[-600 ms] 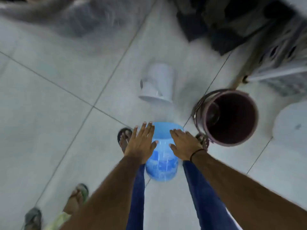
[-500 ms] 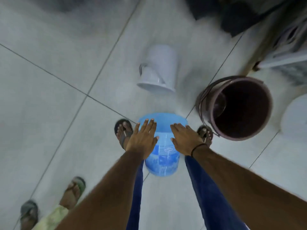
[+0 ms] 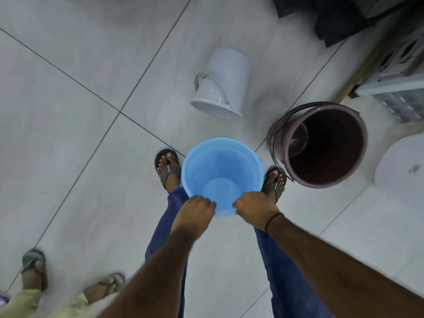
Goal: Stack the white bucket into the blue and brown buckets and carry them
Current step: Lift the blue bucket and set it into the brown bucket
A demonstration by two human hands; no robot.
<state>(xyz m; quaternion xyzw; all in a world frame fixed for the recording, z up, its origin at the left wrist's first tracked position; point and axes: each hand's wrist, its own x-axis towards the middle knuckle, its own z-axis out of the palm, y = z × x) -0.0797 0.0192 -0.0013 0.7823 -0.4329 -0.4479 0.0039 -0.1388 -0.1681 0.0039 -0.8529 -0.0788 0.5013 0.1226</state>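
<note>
The blue bucket is upright between my feet, its mouth facing up and nothing inside. My left hand and my right hand both grip its near rim, side by side. The white bucket lies on its side on the tiled floor just beyond, mouth toward me, handle folded across it. The brown bucket stands upright to the right of the blue one, with a thin wire handle hanging on its left side.
Another person's sandalled feet stand at the lower left. A white round lid lies at the right edge. Dark cloth and a grey slotted crate fill the upper right corner.
The blue bucket lay on its side under my open hands; now it is upright with its mouth up and both hands closed on its near rim.
</note>
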